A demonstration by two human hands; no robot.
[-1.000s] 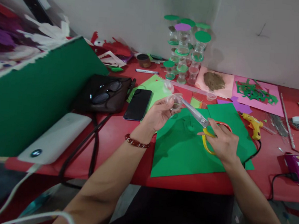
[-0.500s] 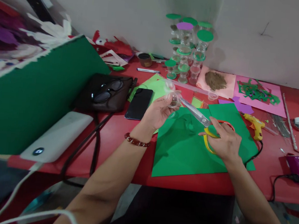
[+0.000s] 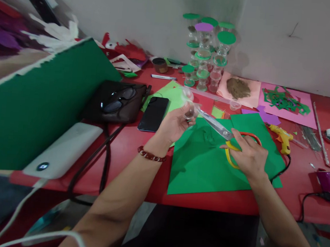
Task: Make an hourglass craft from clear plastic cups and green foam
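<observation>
Between the fingers of my left hand (image 3: 174,125) is a small clear plastic cup (image 3: 191,111), held above the work surface. My right hand (image 3: 249,155) grips a pair of scissors (image 3: 216,126) with yellow and orange handles. The blades point left, and their tips are at the cup's edge; whether they touch it I cannot tell. Green sheets (image 3: 201,172) lie on the red table (image 3: 123,150) below both hands. Just behind my left fingers is another clear cup (image 3: 186,94).
Stacked clear cups with green and purple discs (image 3: 204,54) stand by the wall. Brown powder (image 3: 238,88) and green paper shreds (image 3: 286,102) lie on pink sheets. A yellow glue gun (image 3: 280,138) is at right. A phone (image 3: 153,114), a bag (image 3: 114,115) and a power bank (image 3: 64,150) occupy the left.
The scissors and my right hand have shifted very slightly. My left fingers have turned a little around the cup, which stays in nearly the same spot.
</observation>
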